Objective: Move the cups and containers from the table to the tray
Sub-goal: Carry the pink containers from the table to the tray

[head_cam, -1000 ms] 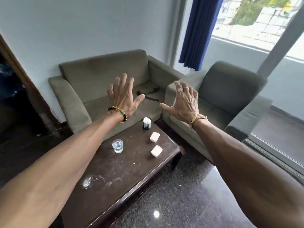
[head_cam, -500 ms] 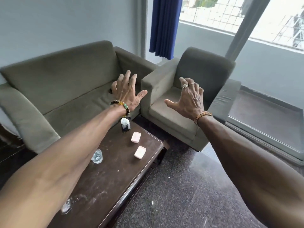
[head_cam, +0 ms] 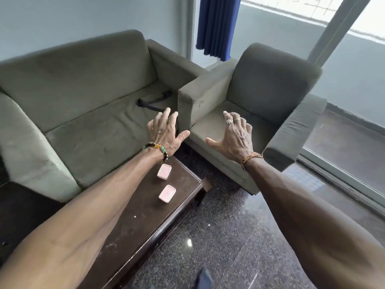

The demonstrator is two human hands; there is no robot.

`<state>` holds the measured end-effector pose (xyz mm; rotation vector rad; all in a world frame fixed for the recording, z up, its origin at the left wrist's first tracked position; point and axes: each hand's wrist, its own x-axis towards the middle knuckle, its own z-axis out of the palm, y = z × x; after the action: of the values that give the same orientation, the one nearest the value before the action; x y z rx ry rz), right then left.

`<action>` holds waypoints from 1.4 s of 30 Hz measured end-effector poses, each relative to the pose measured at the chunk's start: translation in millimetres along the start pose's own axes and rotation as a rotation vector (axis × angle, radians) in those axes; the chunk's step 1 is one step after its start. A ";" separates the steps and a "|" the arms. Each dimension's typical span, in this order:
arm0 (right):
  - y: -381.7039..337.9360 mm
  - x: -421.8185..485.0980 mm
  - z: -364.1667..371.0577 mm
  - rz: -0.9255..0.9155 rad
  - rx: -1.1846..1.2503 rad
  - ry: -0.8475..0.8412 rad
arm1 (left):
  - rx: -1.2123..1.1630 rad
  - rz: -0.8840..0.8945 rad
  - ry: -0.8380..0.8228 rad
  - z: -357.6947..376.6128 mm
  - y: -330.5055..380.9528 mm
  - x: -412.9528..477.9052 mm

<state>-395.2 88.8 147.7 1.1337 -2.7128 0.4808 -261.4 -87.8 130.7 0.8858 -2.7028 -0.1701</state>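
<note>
Two small pink containers lie on the dark wooden table [head_cam: 145, 222]: the far pink container [head_cam: 164, 171] just below my left wrist, the near pink container [head_cam: 167, 193] closer to the table's right edge. My left hand [head_cam: 164, 133] hovers open, fingers spread, above the table's far end. Over the armchair seat, my right hand [head_cam: 233, 136] is also open and empty, away from the table. My left forearm covers the table's left side, so the glass cups and the dark jar are hidden. No tray is in view.
A grey-green sofa [head_cam: 83, 101] stands behind the table, with a dark strap [head_cam: 154, 101] on its seat. A matching armchair [head_cam: 260, 113] sits to the right. Polished dark stone floor [head_cam: 229, 236] lies beside the table. A blue curtain [head_cam: 218, 26] hangs by the window.
My view has swung right and down. Both hands dropped lower, still spread and empty. The glass cup and dark jar have slipped behind my left forearm.
</note>
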 end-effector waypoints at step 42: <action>-44.0 126.3 310.2 -0.136 0.104 -0.500 | -0.123 -0.442 -0.278 239.0 -156.2 69.0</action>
<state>-459.8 -133.7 -98.2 1.6464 -3.0130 0.3581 -301.0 -249.3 -111.5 1.5057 -2.6539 -0.5845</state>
